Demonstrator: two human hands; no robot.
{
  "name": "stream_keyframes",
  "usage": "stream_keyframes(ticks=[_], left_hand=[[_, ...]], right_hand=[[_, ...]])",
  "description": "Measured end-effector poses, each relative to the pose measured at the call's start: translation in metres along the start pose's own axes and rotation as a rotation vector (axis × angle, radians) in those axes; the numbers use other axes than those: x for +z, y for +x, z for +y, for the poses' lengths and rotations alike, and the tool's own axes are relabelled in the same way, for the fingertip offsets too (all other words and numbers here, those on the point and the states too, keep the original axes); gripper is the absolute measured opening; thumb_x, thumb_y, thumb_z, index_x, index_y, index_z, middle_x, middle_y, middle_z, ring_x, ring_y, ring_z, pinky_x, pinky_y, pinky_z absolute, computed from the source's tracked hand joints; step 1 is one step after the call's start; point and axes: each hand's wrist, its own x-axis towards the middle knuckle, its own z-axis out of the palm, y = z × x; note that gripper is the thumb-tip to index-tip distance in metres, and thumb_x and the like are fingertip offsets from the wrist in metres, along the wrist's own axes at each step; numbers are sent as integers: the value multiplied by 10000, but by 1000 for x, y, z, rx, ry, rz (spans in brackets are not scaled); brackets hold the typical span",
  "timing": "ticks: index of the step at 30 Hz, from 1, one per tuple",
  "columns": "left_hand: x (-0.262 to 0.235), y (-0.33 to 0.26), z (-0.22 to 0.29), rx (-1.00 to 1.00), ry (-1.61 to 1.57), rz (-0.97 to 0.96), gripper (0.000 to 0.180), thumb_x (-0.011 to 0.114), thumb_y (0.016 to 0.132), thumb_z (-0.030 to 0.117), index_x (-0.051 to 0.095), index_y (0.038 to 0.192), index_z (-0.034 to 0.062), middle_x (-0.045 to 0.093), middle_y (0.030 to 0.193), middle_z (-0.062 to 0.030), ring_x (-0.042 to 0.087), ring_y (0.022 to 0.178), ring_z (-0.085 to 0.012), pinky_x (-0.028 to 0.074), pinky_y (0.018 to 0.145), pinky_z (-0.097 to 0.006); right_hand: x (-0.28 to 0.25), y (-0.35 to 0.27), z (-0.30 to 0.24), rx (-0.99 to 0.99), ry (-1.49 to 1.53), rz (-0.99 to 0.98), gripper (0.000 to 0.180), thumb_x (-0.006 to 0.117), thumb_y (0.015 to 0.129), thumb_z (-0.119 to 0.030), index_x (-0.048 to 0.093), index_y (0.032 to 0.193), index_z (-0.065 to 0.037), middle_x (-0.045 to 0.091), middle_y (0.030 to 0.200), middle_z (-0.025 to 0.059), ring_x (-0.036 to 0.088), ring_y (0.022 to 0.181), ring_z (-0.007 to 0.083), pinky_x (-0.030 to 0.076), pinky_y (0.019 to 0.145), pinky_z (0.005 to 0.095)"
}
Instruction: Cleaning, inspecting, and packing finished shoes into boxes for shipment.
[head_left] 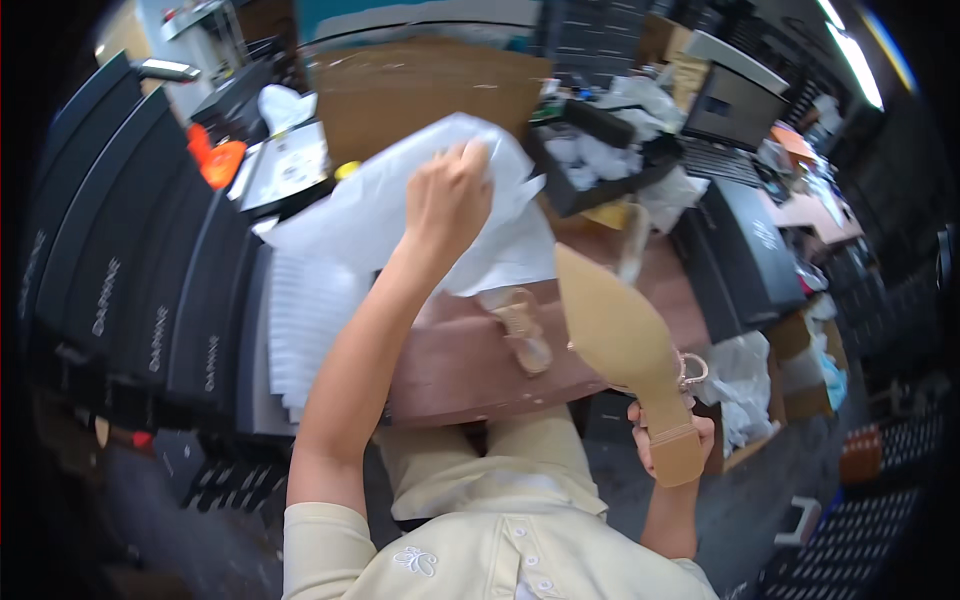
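My right hand grips a beige sandal by its low block heel. Its tan sole faces me, and a jewelled strap loop shows at the right edge. Raised over the table, my left hand is closed on a large sheet of white tissue paper, with its fingertips partly hidden. The sheet spreads out on both sides of that hand. A second sandal lies on the brown tabletop, between my two hands.
Dark shoe boxes stand in a row at left, beside white ribbed sheets. Behind are a brown cardboard box and an open black box of crumpled paper. A laptop and black box stand at right.
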Motion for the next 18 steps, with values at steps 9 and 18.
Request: stream_keyframes(ticks=[9, 18], left_hand=[[22, -38, 65, -210, -312, -437, 498, 622, 671, -14, 642, 1144, 142, 632, 671, -152, 577, 547, -282, 465, 580, -406], [-48, -51, 50, -250, -365, -132, 359, 610, 655, -58, 674, 990, 53, 659, 775, -154, 635, 668, -287, 499, 645, -351]], right_hand=[[8, -17, 17, 31, 284, 172, 631, 428, 818, -322, 400, 1281, 106, 466, 1195, 323, 562, 640, 282, 496, 485, 308], [24, 9, 42, 181, 271, 85, 630, 382, 846, -318, 365, 1337, 74, 471, 1263, 267, 603, 828, 232, 516, 641, 298]])
